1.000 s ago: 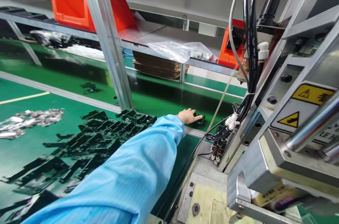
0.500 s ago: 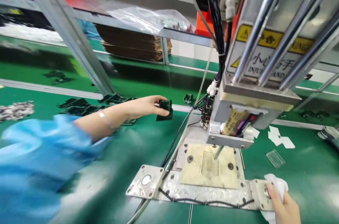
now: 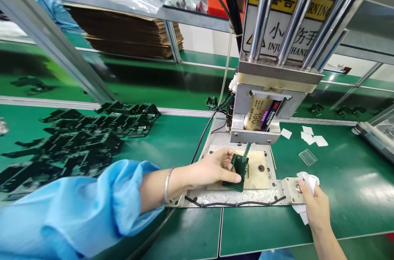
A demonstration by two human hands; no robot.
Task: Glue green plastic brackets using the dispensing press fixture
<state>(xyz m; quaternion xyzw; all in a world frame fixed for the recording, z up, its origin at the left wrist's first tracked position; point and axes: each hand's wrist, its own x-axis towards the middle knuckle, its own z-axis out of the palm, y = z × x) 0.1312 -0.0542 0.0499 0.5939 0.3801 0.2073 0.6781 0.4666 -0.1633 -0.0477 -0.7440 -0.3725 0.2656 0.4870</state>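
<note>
My left hand (image 3: 212,167) pinches a small dark green circuit board assembly (image 3: 237,182) between thumb and fingers. The assembly is tilted under the mixing nozzle (image 3: 247,151) of a dispensing press; I cannot tell whether they touch. Above the nozzle, an adhesive cartridge (image 3: 261,113) is clamped in the press. Behind and beneath the assembly lies a cream fixture plate (image 3: 257,169) on a metal base. At the right, my right hand (image 3: 318,208) grips a crumpled white wipe (image 3: 312,179), its fingers at the edge of a round button (image 3: 298,188) on the base's end block.
Many circuit board assemblies (image 3: 95,141) cover the bench at left. White square pieces (image 3: 308,137) and a clear rectangular piece (image 3: 308,157) lie right of the press. A clear-walled container (image 3: 374,141) stands at far right. Black cables (image 3: 203,141) run beside the base; stacked cardboard (image 3: 123,34) sits behind.
My left hand has carried the circuit board assembly rightward and nearer, from left of the press to beneath the nozzle. My right hand stays by the button with the wipe. The view has shifted.
</note>
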